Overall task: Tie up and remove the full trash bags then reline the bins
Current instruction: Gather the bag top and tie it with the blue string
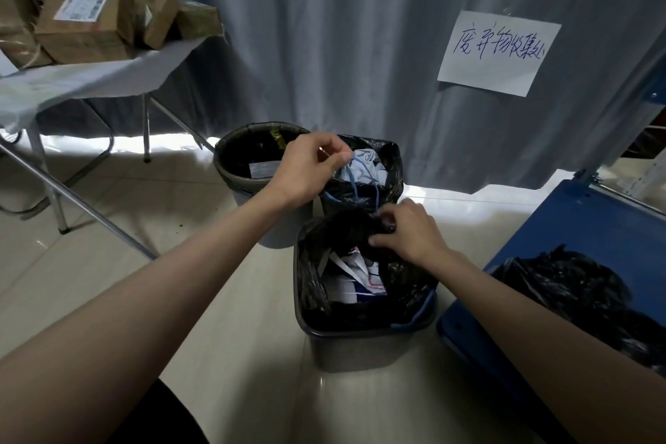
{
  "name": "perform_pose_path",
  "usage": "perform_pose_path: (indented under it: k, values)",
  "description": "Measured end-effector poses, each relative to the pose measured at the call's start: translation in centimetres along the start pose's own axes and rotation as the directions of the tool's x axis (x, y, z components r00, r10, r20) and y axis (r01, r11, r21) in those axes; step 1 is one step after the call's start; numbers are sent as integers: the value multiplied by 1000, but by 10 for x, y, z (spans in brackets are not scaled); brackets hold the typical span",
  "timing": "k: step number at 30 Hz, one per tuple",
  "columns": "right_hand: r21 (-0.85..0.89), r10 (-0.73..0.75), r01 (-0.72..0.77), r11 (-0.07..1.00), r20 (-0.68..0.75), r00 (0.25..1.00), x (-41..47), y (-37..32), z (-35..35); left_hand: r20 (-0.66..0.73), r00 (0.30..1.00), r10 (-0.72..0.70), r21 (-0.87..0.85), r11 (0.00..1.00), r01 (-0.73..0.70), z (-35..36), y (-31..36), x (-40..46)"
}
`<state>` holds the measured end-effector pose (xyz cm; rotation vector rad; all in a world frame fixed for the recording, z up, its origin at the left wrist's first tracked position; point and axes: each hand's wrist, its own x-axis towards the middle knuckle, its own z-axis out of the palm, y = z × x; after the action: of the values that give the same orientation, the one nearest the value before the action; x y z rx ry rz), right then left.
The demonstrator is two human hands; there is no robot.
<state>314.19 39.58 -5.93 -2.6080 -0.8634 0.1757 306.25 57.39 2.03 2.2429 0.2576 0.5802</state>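
Drawstring [355, 187] runs up and left from the near bin's bag [360, 263]: my left hand [310, 166] pinches its high end, my right hand [403, 231] grips the gathered bag mouth below.

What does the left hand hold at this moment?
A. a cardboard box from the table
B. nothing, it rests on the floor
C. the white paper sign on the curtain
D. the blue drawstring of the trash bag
D: the left hand pinches the blue drawstring, which runs down to the black bag bunched under the right hand.
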Motion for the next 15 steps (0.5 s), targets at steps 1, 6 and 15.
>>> perform_pose_path:
  k: [1, 6, 15]
  values:
    - [116, -33, 40, 992, -62, 998, 2, -7, -1, 12, 999, 30, -21, 999, -29, 1, 3, 0]
    - [494, -26, 98, 864, -150, 988, 7, -34, -9, 52, 989, 141, -71, 988, -137, 9, 11, -3]
    - [545, 66, 30, 838, -156, 986, 6, -29, -9, 323, 946, -41, 326, 943, -70, 15, -30, -1]
